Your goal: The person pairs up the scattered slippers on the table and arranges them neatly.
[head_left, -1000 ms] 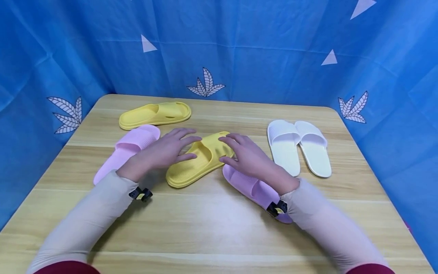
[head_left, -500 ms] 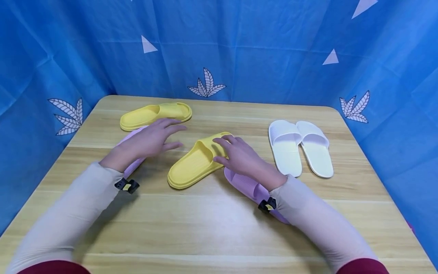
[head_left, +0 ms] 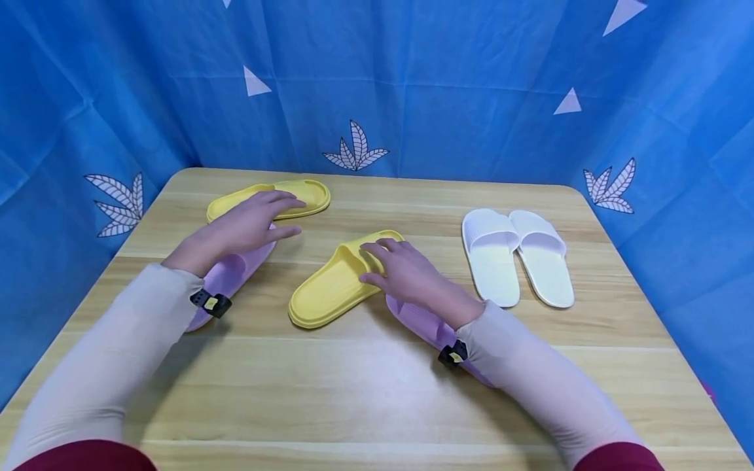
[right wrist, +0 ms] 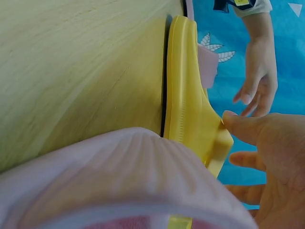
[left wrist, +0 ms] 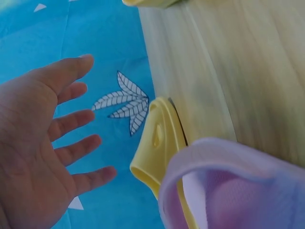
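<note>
My left hand (head_left: 247, 224) is above the back-left slippers, fingers apart and holding nothing. Beneath it lie a pink slipper (head_left: 230, 273), partly covered by my wrist, and a yellow slipper (head_left: 312, 194) behind it. The left wrist view shows the left palm (left wrist: 33, 143) apart from both. My right hand (head_left: 406, 271) hovers at the strap end of the middle yellow slipper (head_left: 326, 291), fingers loosely bent. In the right wrist view its thumb is close to this slipper (right wrist: 183, 86); contact is unclear. Another pink slipper (head_left: 412, 315) lies under the right wrist.
Two white slippers (head_left: 490, 261) lie side by side at the right, their strap ends touching. All the slippers rest on a wooden table (head_left: 353, 392). A blue curtain (head_left: 448, 118) stands behind the table and along its sides.
My left hand has moved left and back, away from the middle yellow slipper to the back-left pair. The right hand has shifted slightly left. The slippers stay in place.
</note>
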A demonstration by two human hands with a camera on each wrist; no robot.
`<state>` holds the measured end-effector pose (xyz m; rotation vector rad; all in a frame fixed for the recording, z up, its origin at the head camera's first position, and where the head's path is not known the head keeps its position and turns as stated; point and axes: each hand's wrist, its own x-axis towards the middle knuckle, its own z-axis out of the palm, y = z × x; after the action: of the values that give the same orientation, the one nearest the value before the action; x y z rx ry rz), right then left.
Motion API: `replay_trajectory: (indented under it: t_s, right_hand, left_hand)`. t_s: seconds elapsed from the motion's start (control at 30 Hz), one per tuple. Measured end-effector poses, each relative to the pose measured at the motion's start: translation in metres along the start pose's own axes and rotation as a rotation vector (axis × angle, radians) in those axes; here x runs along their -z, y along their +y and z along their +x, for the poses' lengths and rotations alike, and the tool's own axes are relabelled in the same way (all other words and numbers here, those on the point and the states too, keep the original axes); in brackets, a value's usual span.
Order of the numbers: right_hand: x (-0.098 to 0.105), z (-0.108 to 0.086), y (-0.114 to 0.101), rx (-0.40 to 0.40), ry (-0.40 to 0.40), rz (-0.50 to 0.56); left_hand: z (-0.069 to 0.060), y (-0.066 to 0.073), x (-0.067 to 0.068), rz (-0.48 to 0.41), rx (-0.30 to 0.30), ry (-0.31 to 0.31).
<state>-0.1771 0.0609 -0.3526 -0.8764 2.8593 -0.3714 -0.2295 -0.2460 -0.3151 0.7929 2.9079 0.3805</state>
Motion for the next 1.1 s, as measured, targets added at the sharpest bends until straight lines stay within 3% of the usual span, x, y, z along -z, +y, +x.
replay_trajectory:
  t_s: [0.53, 0.77, 0.97, 1.1]
  right_hand:
    - [-0.003, 0.003, -0.003, -0.016, 0.026, 0.000]
    - [-0.005, 0.006, -0.002, -0.053, 0.014, -0.005]
    - [-0.007, 0.008, 0.000, -0.058, 0.024, -0.012]
    - [-0.009, 0.009, 0.001, -0.043, 0.036, -0.020]
  left_hand:
    - [0.019, -0.029, 0.005, 0.002, 0.036, 0.010]
    - [0.028, -0.038, 0.005, -0.013, 0.082, -0.019]
    - [0.036, -0.047, 0.005, 0.002, 0.043, -0.010]
    - [0.042, -0.049, 0.006, 0.004, 0.053, -0.035]
